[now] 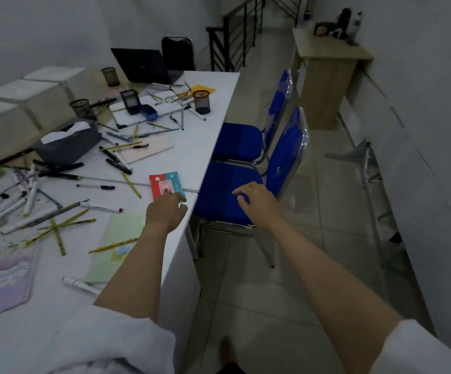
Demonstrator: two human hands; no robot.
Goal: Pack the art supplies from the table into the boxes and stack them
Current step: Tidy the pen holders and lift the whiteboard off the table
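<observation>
Arms are stretched forward from white sleeves, both bare below the elbow. The left hand [166, 211] is reached over the near corner of the white table [202, 136], palm down, its fingertips laid on the near end of a small red and teal booklet [166, 183] at the table edge; whether the booklet is pinched or only touched cannot be told. The right hand [256, 202] is held off the table, over the seat of the nearer blue chair [227, 195], fingers loosely curled and spread, nothing held in it.

Markers and pencils [49, 211] are scattered across the table left of the booklet, many crossed over one another. A pale green notebook [116, 238] is lain under the left forearm, a lilac spiral notebook [3, 282] beside it at the near left. A grey box [68, 147] with white paper in it is seen further back, and pale boxes [22, 103] are ranged along the wall behind. Mesh pen cups [201, 101] and a dark laptop [143, 64] are set at the far end. A second blue chair [246, 139] is tucked beyond the first
</observation>
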